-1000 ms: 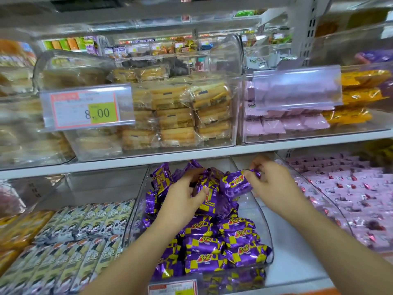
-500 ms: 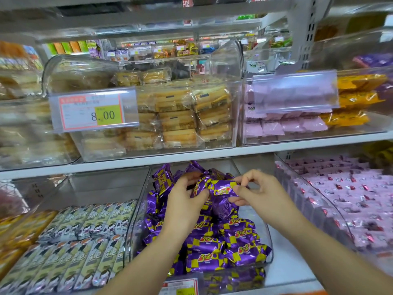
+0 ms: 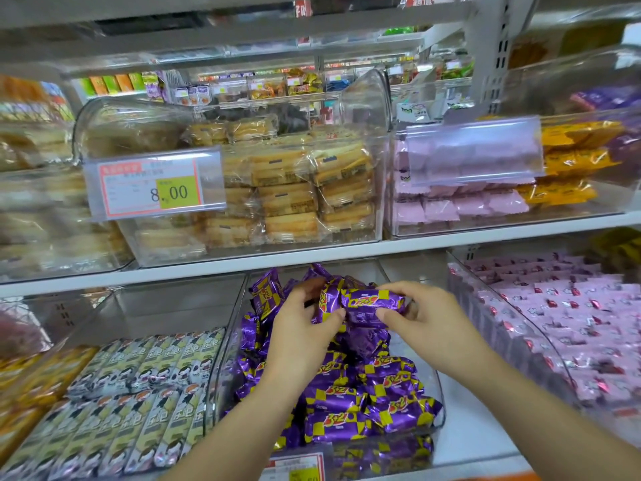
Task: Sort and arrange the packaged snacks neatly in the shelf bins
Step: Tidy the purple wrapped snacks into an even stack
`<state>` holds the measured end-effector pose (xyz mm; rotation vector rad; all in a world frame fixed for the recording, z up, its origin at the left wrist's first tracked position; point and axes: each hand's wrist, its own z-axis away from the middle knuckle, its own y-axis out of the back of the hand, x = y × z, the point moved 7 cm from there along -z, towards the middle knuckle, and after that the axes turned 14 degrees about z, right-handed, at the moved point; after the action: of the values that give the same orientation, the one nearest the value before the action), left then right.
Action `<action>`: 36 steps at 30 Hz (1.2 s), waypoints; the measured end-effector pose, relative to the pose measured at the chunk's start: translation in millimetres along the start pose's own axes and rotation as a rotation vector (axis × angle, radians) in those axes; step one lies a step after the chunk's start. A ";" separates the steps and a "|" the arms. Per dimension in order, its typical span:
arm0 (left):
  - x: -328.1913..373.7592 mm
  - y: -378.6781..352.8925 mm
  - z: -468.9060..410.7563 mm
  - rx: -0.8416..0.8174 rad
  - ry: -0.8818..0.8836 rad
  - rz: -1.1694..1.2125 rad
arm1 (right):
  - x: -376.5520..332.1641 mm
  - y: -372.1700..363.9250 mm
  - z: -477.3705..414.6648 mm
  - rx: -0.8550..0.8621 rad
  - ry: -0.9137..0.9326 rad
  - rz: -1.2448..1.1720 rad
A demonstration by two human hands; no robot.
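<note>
A clear plastic bin (image 3: 437,394) on the lower shelf holds a heap of purple-and-yellow snack packets (image 3: 350,404). Above the back of the heap, my right hand (image 3: 425,315) pinches one purple packet (image 3: 373,303) by its right end, thumb under it and fingers over it. My left hand (image 3: 301,328) grips another purple packet (image 3: 327,303) that lies right against the first one. Both hands are over the middle of the bin, almost touching each other.
Left of the bin lie rows of white-and-yellow bars (image 3: 131,394). On the right is a bin of pink packets (image 3: 562,328). The shelf above carries bins of cake slices (image 3: 288,189), pale pink packets (image 3: 451,210) and a price tag (image 3: 156,184).
My right hand has carried its purple packet leftwards and down to meet my left hand, and the camera has moved slightly.
</note>
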<state>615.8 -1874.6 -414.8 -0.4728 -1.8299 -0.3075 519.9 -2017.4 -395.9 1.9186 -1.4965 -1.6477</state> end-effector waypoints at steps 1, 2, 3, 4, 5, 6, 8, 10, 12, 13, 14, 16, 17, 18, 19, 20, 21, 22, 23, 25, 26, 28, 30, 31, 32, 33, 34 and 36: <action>2.3 0.5 -0.6 -0.007 -0.008 -0.030 | 0.4 2.8 0.6 0.020 -0.005 0.016; 2.1 1.9 -1.7 0.000 -0.006 -0.045 | 2.3 5.0 1.6 0.058 -0.019 0.021; 0.8 3.2 -2.2 0.010 0.005 -0.045 | 4.0 7.1 3.1 0.112 -0.036 0.017; -1.4 3.5 -2.0 0.023 0.024 -0.031 | 5.6 7.9 4.7 0.167 -0.052 0.007; -2.9 3.1 -0.7 0.034 0.038 -0.013 | 6.1 6.8 6.5 0.202 -0.056 0.006; -4.1 1.8 0.3 0.043 0.047 -0.002 | 5.9 3.4 7.7 0.215 -0.049 0.017; -6.3 -1.3 1.7 0.051 0.052 0.014 | 4.3 -6.3 9.8 0.180 -0.037 0.038; -6.7 -1.9 1.6 0.061 0.051 0.047 | 3.8 -13.3 10.7 0.139 -0.033 0.027; -7.3 -1.4 0.8 0.066 0.062 0.066 | 2.8 -14.1 10.6 0.130 -0.026 0.024; -7.6 -1.8 0.5 0.058 0.070 0.060 | 2.3 -14.3 10.2 0.116 -0.016 0.033; -8.5 -2.9 0.4 0.046 0.080 0.058 | 1.9 -15.5 9.7 0.090 -0.007 0.052; -11.1 -4.3 0.0 0.031 0.099 0.130 | 1.2 -18.5 9.4 0.033 0.011 0.100; -12.7 -4.5 0.0 0.035 0.121 0.194 | 1.2 -19.3 9.6 0.009 0.018 0.113; -14.5 -4.6 -0.1 0.047 0.147 0.248 | 1.6 -20.0 9.6 -0.012 0.020 0.116; -16.3 -3.9 -0.4 0.064 0.171 0.281 | 1.7 -19.8 10.0 -0.028 0.023 0.116; -18.0 -3.4 -0.4 0.078 0.194 0.305 | 1.8 -19.7 10.5 -0.041 0.030 0.118; -20.2 -2.8 -0.7 0.092 0.214 0.329 | 1.6 -20.0 11.3 -0.049 0.050 0.127; -21.0 -3.4 -1.2 0.102 0.233 0.360 | 0.9 -20.6 11.8 -0.047 0.085 0.140; -21.5 -4.0 -2.2 0.099 0.244 0.373 | -0.9 -20.3 11.9 -0.037 0.130 0.160; -18.4 -8.2 -5.2 0.025 0.226 0.323 | -2.2 -16.8 10.5 -0.006 0.193 0.201; -14.7 -12.1 -6.7 -0.042 0.195 0.269 | -1.0 -15.0 8.7 -0.001 0.203 0.226; -11.6 -20.6 -10.2 -0.188 0.130 0.080 | 5.5 -13.0 4.3 -0.026 0.190 0.307; -11.4 -28.1 -13.8 -0.279 0.061 -0.160 | 13.8 -15.8 2.6 -0.108 0.162 0.400; -11.9 -33.4 -13.8 -0.334 0.041 -0.242 | 15.5 -19.9 4.2 -0.154 0.177 0.443; -13.8 -41.0 -11.9 -0.406 0.041 -0.291 | 16.2 -25.2 6.6 -0.201 0.199 0.483; -18.2 -49.4 -8.2 -0.490 0.050 -0.367 | 16.5 -29.1 9.5 -0.239 0.217 0.519; -23.7 -57.5 -4.3 -0.569 0.042 -0.471 | 16.7 -30.7 11.1 -0.253 0.229 0.532; -32.1 -65.6 -0.2 -0.666 0.001 -0.656 | 14.7 -22.1 9.3 -0.211 0.221 0.431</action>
<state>593.6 -1938.0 -443.6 -0.2974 -1.8120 -1.3871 522.2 -2014.3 -423.8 1.4823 -1.4533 -1.2979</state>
